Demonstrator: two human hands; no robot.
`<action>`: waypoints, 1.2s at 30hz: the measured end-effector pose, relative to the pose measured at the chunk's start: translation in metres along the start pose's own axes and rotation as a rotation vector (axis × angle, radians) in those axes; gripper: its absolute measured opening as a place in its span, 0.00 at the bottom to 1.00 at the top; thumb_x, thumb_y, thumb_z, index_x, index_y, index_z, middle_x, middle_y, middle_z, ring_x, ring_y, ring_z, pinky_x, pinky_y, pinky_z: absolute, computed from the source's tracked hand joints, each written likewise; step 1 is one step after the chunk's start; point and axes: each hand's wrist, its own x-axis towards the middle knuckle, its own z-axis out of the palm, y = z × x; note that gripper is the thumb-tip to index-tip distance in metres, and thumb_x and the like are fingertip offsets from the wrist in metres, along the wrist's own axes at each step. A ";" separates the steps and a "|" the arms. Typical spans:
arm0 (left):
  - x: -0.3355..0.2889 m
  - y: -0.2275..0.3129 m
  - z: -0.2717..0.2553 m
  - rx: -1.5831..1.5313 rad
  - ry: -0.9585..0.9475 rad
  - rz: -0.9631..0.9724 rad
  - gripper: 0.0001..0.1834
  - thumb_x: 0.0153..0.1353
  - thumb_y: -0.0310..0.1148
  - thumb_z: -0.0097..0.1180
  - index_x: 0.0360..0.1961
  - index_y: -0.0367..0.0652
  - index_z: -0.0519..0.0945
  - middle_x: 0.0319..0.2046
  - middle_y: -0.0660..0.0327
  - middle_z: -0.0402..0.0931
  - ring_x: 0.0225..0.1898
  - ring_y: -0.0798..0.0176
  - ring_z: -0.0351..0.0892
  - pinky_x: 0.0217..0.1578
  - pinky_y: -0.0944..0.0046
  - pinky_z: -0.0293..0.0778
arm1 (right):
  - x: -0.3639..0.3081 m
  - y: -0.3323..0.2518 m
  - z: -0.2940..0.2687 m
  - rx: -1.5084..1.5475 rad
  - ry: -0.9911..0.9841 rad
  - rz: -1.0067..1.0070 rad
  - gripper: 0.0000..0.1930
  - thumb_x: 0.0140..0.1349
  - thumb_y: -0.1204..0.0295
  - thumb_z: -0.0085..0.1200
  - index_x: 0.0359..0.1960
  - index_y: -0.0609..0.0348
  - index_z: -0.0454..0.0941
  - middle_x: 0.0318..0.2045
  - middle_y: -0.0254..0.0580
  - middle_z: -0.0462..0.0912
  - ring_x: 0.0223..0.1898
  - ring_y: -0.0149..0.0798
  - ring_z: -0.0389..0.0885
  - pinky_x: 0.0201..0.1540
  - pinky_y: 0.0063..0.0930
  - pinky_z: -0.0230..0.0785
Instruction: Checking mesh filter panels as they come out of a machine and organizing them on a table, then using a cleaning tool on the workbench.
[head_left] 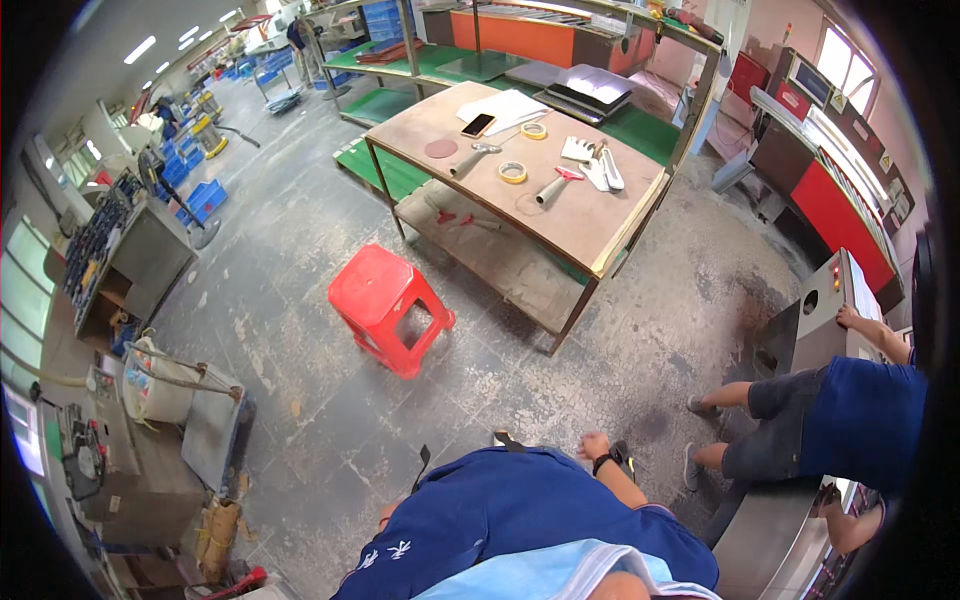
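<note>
My right hand (pixel 593 446) hangs low in front of my body, a dark band on its wrist. Its fingers are loosely bent and I see nothing in them. Of my left arm only a patch of skin (pixel 388 512) shows beside the blue sleeve; that hand is hidden. Ahead, a red plastic stool (pixel 372 290) stands on the floor, apart from both hands. Beyond it is a brown-topped table (pixel 590 225) bearing a phone (pixel 478 125), two tape rolls, white gloves (pixel 603 172), a red-headed scraper (pixel 556 185) and another grey-handled tool (pixel 474 158).
A co-worker in blue (pixel 860 420) stands close on my right at a grey machine (pixel 822 300). A flat cart (pixel 213 440) and a white bucket (pixel 158 385) are at the left. Green shelving (pixel 385 105) stands behind the table, and a blue crate (pixel 204 200) lies further left.
</note>
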 end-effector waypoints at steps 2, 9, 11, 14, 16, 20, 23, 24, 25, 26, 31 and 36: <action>0.026 0.012 -0.013 -0.056 0.068 0.004 0.18 0.54 0.44 0.46 0.42 0.47 0.76 0.36 0.46 0.76 0.40 0.42 0.75 0.39 0.50 0.71 | 0.017 -0.041 -0.003 -0.144 -0.020 -0.104 0.06 0.54 0.75 0.48 0.29 0.63 0.77 0.22 0.43 0.78 0.20 0.36 0.78 0.17 0.29 0.72; 0.124 0.079 -0.066 -0.597 0.146 -0.092 0.19 0.55 0.45 0.46 0.43 0.48 0.77 0.40 0.48 0.76 0.43 0.44 0.74 0.42 0.52 0.70 | 0.065 -0.159 0.000 0.257 -0.042 -0.125 0.06 0.57 0.76 0.47 0.34 0.63 0.73 0.23 0.41 0.77 0.19 0.33 0.76 0.19 0.25 0.72; 0.146 0.075 -0.089 -0.550 0.109 0.045 0.18 0.57 0.45 0.46 0.45 0.51 0.76 0.41 0.50 0.76 0.43 0.46 0.74 0.43 0.51 0.69 | 0.070 -0.193 0.011 0.330 -0.031 -0.180 0.05 0.57 0.77 0.46 0.34 0.63 0.73 0.23 0.39 0.76 0.19 0.31 0.75 0.20 0.24 0.71; 0.195 0.077 -0.136 0.149 -0.013 0.274 0.16 0.57 0.44 0.46 0.45 0.55 0.76 0.42 0.51 0.76 0.43 0.47 0.75 0.42 0.50 0.69 | 0.082 -0.210 0.008 0.393 0.091 -0.180 0.04 0.57 0.77 0.45 0.33 0.62 0.72 0.23 0.38 0.75 0.20 0.30 0.74 0.21 0.24 0.71; 0.206 0.074 -0.148 0.086 -0.037 0.207 0.12 0.57 0.41 0.46 0.40 0.53 0.75 0.37 0.53 0.73 0.38 0.50 0.73 0.38 0.51 0.69 | 0.092 -0.254 0.014 0.433 0.073 -0.193 0.03 0.57 0.78 0.45 0.31 0.61 0.72 0.23 0.38 0.75 0.20 0.30 0.74 0.21 0.23 0.70; 0.261 0.080 -0.219 -0.075 -0.093 0.220 0.05 0.55 0.35 0.47 0.32 0.48 0.71 0.27 0.57 0.69 0.28 0.55 0.69 0.29 0.53 0.69 | 0.122 -0.289 0.010 0.551 0.197 -0.178 0.05 0.55 0.81 0.43 0.29 0.58 0.71 0.24 0.37 0.75 0.21 0.29 0.73 0.19 0.22 0.67; 0.321 0.100 -0.305 -1.094 -0.327 -0.039 0.04 0.54 0.31 0.48 0.25 0.45 0.68 0.19 0.60 0.65 0.20 0.60 0.67 0.22 0.54 0.69 | 0.132 -0.305 0.010 0.956 0.429 -0.055 0.07 0.55 0.80 0.40 0.25 0.55 0.70 0.20 0.34 0.73 0.19 0.30 0.70 0.18 0.23 0.62; 0.341 0.110 -0.330 -1.483 -0.400 -0.174 0.06 0.54 0.30 0.48 0.23 0.44 0.67 0.17 0.61 0.64 0.17 0.61 0.66 0.19 0.54 0.69 | 0.136 -0.320 0.009 0.954 0.444 -0.052 0.07 0.55 0.80 0.40 0.25 0.55 0.70 0.20 0.34 0.73 0.19 0.30 0.70 0.18 0.23 0.62; 0.361 0.123 -0.355 -1.603 -0.411 -0.208 0.08 0.54 0.28 0.49 0.20 0.43 0.66 0.14 0.62 0.63 0.15 0.63 0.65 0.17 0.54 0.69 | 0.144 -0.333 0.009 0.996 0.497 -0.030 0.06 0.56 0.78 0.40 0.26 0.55 0.70 0.20 0.33 0.73 0.19 0.30 0.70 0.18 0.23 0.62; 0.379 0.144 -0.382 -1.510 -0.286 -0.198 0.07 0.54 0.29 0.49 0.20 0.43 0.66 0.14 0.62 0.64 0.14 0.63 0.65 0.16 0.55 0.68 | 0.152 -0.341 0.010 1.033 0.553 -0.007 0.05 0.57 0.76 0.41 0.27 0.55 0.70 0.20 0.33 0.72 0.19 0.31 0.70 0.18 0.23 0.62; 0.531 0.154 -0.480 -0.148 0.192 0.602 0.08 0.57 0.32 0.48 0.22 0.45 0.70 0.14 0.64 0.67 0.15 0.62 0.69 0.18 0.55 0.71 | 0.188 -0.379 0.014 1.210 0.612 0.225 0.11 0.59 0.61 0.47 0.33 0.56 0.69 0.22 0.36 0.68 0.21 0.33 0.70 0.23 0.28 0.65; 0.497 0.342 -0.561 -1.463 -0.030 -0.202 0.10 0.58 0.32 0.47 0.19 0.45 0.69 0.15 0.64 0.67 0.16 0.63 0.68 0.24 0.59 0.70 | 0.220 -0.374 0.007 1.130 0.911 0.227 0.26 0.62 0.59 0.43 0.48 0.75 0.67 0.49 0.54 0.71 0.45 0.49 0.74 0.46 0.36 0.65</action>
